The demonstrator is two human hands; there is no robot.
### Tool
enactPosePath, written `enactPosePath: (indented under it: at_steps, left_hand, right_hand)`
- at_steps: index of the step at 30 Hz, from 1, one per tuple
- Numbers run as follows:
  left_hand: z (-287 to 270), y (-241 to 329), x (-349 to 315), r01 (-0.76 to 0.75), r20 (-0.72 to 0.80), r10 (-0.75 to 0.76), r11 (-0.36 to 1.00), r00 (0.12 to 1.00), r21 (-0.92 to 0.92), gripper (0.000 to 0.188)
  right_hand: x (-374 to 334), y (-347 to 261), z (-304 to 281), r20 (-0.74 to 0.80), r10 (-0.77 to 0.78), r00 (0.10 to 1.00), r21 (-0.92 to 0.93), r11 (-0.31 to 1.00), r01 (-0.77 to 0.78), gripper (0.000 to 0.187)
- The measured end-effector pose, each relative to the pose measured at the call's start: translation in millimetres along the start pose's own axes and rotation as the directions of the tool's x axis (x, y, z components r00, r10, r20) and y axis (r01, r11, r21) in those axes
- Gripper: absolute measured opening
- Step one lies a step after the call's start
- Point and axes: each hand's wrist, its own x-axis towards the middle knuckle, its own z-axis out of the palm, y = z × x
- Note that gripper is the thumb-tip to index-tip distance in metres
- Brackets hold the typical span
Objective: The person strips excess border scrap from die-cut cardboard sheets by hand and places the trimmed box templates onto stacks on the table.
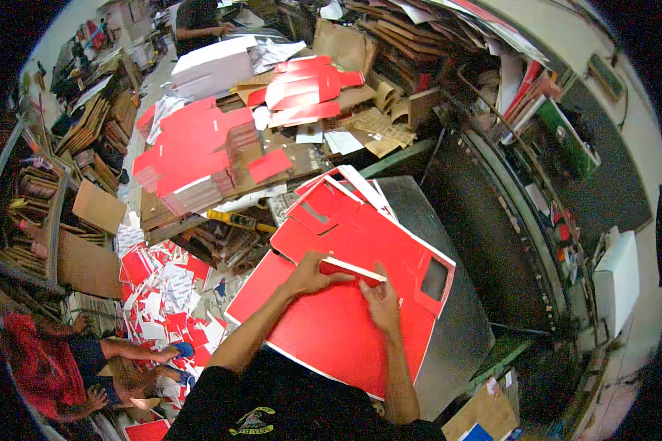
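Before me lies a stack of red die-cut cardboard sheets (324, 334) with white edges and cut-out openings. My left hand (309, 277) is closed at a white-edged fold in the middle of the red card, its thumb pointing right. At the other end of that fold, my right hand (381, 300) pinches the card between thumb and fingers. The raised white edge (353, 268) runs between both hands. Some fingertips are hidden behind the card, so I cannot tell whether this piece is separate from the sheet around it.
Under the sheets is a dark metal surface (460, 345), beside a large dark machine bed (485, 220). Stacked red blanks (187, 147) stand on a table at the back left. Red and white scraps (171, 294) litter the floor. A seated person in red (40, 367) is at left.
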Motion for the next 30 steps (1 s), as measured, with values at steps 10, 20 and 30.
enactPosePath:
  at_steps: [10, 20, 30]
  left_hand:
    - [26, 14, -25, 0.014, -0.112, -0.033, 0.986, 0.993, -0.168, 0.064]
    - [3, -31, -44, -0.023, 0.050, 0.016, 0.991, 0.999, 0.133, 0.068]
    - [-68, -101, 107, -0.129, -0.583, -0.422, 0.723, 0.694, -0.679, 0.042]
  right_hand:
    - [-32, 33, 23, -0.220, -0.142, 0.965, -0.184, 0.978, 0.102, 0.045]
    - [-17, 0, -10, -0.180, -0.175, 0.968, -0.465, 0.882, 0.073, 0.026]
    - [7, 32, 3, -0.181, -0.437, 0.881, -0.781, 0.608, 0.141, 0.021]
